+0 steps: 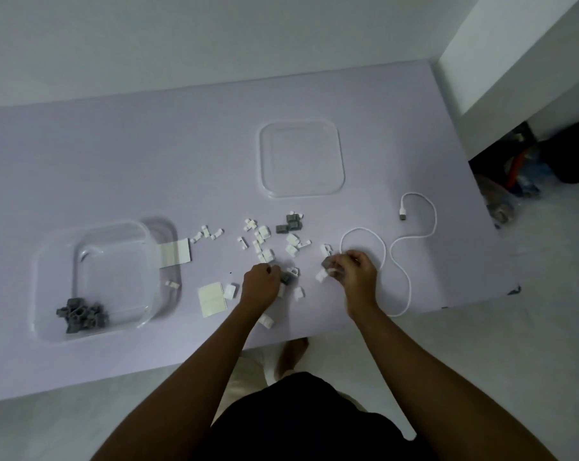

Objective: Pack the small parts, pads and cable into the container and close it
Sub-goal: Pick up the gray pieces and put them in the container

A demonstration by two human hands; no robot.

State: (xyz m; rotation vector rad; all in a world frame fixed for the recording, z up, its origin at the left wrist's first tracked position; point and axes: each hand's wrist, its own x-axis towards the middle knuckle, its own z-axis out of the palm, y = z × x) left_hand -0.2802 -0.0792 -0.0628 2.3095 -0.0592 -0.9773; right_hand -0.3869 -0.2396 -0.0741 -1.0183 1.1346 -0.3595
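Observation:
A clear container (92, 234) stands at the left of the lilac table, with a heap of grey parts (82, 315) in its near corner. Its clear lid (300, 128) lies flat further back. White and grey small parts (268, 239) are scattered mid-table. Two pale pads lie near the container: one pad (176, 253) by its right wall, another pad (211, 299) closer to me. A white cable (409, 234) curls at the right. My left hand (261, 283) is closed over small parts on the table. My right hand (354, 269) pinches grey and white parts.
The lilac table (82, 161) ends at its near edge just beyond my forearms and at its right edge by the cable. A white wall block stands at the far right, with dark bags (547, 158) on the floor below it.

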